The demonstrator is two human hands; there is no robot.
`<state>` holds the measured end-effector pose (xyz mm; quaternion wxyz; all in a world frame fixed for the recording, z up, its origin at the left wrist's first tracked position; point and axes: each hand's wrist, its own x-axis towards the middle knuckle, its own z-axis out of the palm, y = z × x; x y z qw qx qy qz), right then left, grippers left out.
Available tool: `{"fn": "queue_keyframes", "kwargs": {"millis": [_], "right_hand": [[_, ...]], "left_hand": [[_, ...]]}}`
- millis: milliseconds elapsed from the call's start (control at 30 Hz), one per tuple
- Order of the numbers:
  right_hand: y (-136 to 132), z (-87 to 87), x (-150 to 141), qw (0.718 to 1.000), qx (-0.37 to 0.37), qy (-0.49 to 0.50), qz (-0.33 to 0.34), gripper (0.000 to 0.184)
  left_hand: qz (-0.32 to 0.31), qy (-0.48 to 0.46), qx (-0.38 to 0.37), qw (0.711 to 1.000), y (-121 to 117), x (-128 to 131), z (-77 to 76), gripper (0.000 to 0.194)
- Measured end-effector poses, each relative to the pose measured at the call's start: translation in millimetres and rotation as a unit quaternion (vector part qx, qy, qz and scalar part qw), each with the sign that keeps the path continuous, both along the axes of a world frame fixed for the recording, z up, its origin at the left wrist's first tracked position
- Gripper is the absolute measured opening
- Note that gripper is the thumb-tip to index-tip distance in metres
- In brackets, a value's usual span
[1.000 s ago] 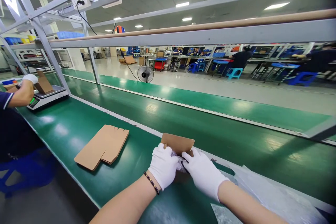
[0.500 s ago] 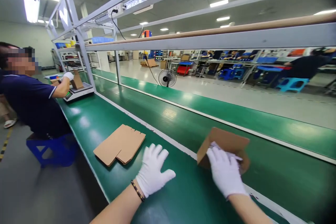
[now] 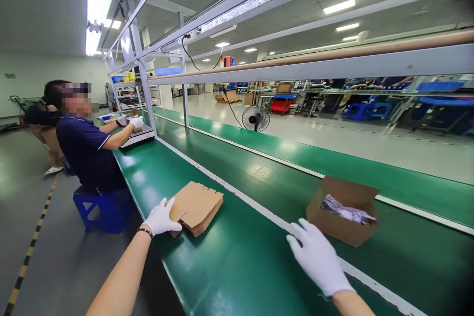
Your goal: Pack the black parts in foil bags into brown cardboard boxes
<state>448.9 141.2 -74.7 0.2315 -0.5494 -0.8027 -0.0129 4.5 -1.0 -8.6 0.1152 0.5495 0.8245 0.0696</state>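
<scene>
My left hand, in a white glove, is at the near left edge of a small stack of flat folded cardboard boxes. Its fingers and thumb are spread against that edge. Over the white strip on the green worktop, my gloved right hand holds nothing, with its fingers apart. Just beyond it, an opened cardboard box stands on the green belt with its lid raised. Inside lies a shiny, clear-wrapped item whose kind I cannot make out.
A co-worker sits on a blue stool at the left, both hands at a scale on the bench. A metal frame rail runs above the belt. A fan stands behind.
My right hand has let go of the box and drawn back from it. My left hand has moved left to the cardboard stack. The view has turned slightly left.
</scene>
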Motion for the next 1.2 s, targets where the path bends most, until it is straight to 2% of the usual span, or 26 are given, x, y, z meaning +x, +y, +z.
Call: {"fn": "queue_keyframes", "kwargs": {"millis": [67, 133, 167, 233, 267, 300, 333, 367, 400, 433, 500, 567, 633, 700, 767, 833, 933, 1000, 1033, 1100, 1167, 1200], "right_hand": [[-29.5, -1.2, -26.0, 0.987, -0.125, 0.095, 0.016, 0.050], [-55.1, 5.1, -46.6, 0.943, -0.250, 0.216, 0.032, 0.049], [-65.7, 10.8, -54.5, 0.907, -0.300, 0.294, 0.042, 0.052], [-82.0, 25.5, -63.7, 0.803, -0.365, 0.468, 0.051, 0.068], [-88.0, 33.6, -64.3, 0.749, -0.371, 0.547, 0.047, 0.078], [-93.0, 41.6, -62.2, 0.706, -0.361, 0.608, 0.038, 0.087], [-97.8, 49.2, -57.6, 0.684, -0.339, 0.645, 0.027, 0.091], [-102.7, 56.1, -51.2, 0.682, -0.312, 0.661, 0.019, 0.091], [-108.4, 62.1, -44.1, 0.692, -0.287, 0.662, 0.020, 0.088], [-115.0, 67.0, -37.3, 0.703, -0.275, 0.656, 0.031, 0.083], [-130.1, 73.0, -28.8, 0.704, -0.285, 0.646, 0.077, 0.077], [-144.6, 73.7, -29.3, 0.713, -0.288, 0.633, 0.089, 0.079], [-154.1, 69.8, -35.0, 0.756, -0.251, 0.603, 0.022, 0.092], [-158.8, 64.2, -38.0, 0.794, -0.200, 0.570, -0.063, 0.107], [-163.9, 60.2, -33.4, 0.806, -0.173, 0.556, -0.104, 0.110], [-174.4, 60.0, -22.2, 0.808, -0.162, 0.556, -0.110, 0.096], [-198.4, 64.7, -2.3, 0.818, -0.160, 0.552, -0.039, 0.067], [-211.7, 65.4, 8.7, 0.823, -0.164, 0.543, 0.013, 0.053], [-216.0, 63.0, 13.0, 0.826, -0.163, 0.540, 0.018, 0.047], [-220.5, 50.7, 18.4, 0.823, -0.151, 0.547, 0.008, 0.035], [-223.8, 28.8, 18.3, 0.804, -0.126, 0.580, 0.042, 0.039], [-226.6, 16.1, 15.9, 0.786, -0.112, 0.604, 0.062, 0.046]], "left_hand": [[-0.005, -0.014, 0.026, 1.000, -1.0, 2.3, 11.4, 0.091], [-0.010, -0.018, 0.052, 0.998, -5.2, 15.1, 20.9, 0.089], [-0.012, -0.012, 0.069, 0.997, -9.7, 26.7, 23.1, 0.091], [-0.023, 0.010, 0.112, 0.993, -24.1, 58.9, 20.7, 0.099], [-0.039, 0.024, 0.148, 0.988, -33.5, 77.4, 16.4, 0.102], [-0.066, 0.023, 0.173, 0.982, -43.5, 95.9, 11.3, 0.104], [-0.098, -0.007, 0.177, 0.979, -53.2, 113.0, 6.3, 0.111], [-0.120, -0.069, 0.166, 0.976, -61.9, 127.8, 2.9, 0.123], [-0.130, -0.156, 0.155, 0.967, -68.6, 139.8, 2.0, 0.133], [-0.132, -0.259, 0.150, 0.945, -73.2, 149.3, 4.6, 0.136], [-0.125, -0.454, 0.166, 0.866, -76.3, 164.0, 20.1, 0.119], [-0.139, -0.580, 0.180, 0.782, -75.4, 180.1, 45.1, 0.087], [-0.188, -0.626, 0.145, 0.742, -76.8, 202.3, 70.4, 0.060], [-0.247, -0.616, 0.116, 0.739, -82.9, 227.4, 87.0, 0.048], [-0.303, -0.575, 0.131, 0.748, -89.8, 248.2, 90.4, 0.048], [-0.299, -0.535, 0.181, 0.769, -91.4, 260.4, 81.6, 0.047], [-0.166, -0.481, 0.261, 0.820, -80.4, 265.6, 55.8, 0.039], [-0.114, -0.469, 0.293, 0.825, -70.8, 265.3, 37.5, 0.036], [-0.125, -0.481, 0.304, 0.813, -67.6, 264.6, 29.4, 0.036], [-0.197, -0.531, 0.317, 0.761, -65.6, 262.3, 16.3, 0.040], [-0.285, -0.579, 0.292, 0.706, -68.1, 257.8, 7.5, 0.048], [-0.319, -0.594, 0.261, 0.691, -69.7, 254.6, 5.0, 0.052]]}}
